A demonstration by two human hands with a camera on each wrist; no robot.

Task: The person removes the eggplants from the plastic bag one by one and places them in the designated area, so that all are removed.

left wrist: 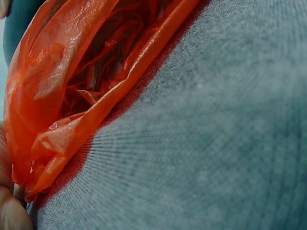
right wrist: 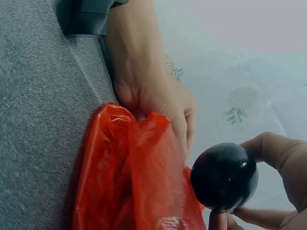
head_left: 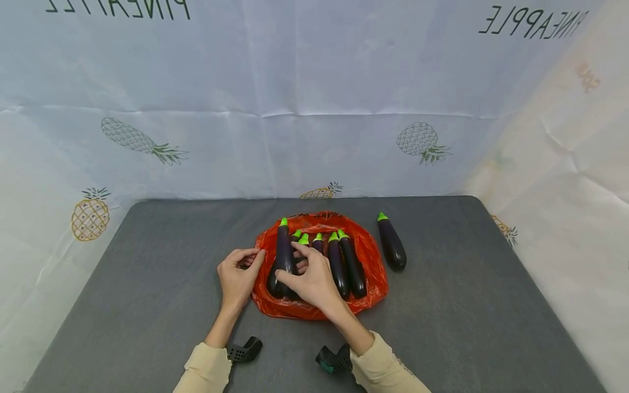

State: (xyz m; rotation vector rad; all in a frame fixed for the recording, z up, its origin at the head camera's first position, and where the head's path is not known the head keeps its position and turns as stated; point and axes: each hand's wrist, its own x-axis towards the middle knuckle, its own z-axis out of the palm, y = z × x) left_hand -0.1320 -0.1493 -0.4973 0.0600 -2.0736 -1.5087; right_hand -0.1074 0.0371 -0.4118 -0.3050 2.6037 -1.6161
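In the head view my right hand (head_left: 314, 275) holds a dark purple eggplant (head_left: 283, 256) with a bright green stem, over the left part of an open red plastic bag (head_left: 375, 273). From the right wrist view, the thumb and fingers grip the rounded end of that eggplant (right wrist: 224, 176). My left hand (head_left: 239, 274) pinches the bag's left rim between thumb and fingers; the left wrist view shows its fingertips at the edge of the crinkled bag (left wrist: 43, 96). Several more eggplants (head_left: 350, 265) lie side by side inside the bag, stems pointing away.
One eggplant (head_left: 392, 243) lies on the grey table (head_left: 457, 305) to the right of the bag. A white cloth with pineapple prints (head_left: 314, 147) hangs behind the table's far edge. Black devices (head_left: 245, 349) are strapped at both wrists.
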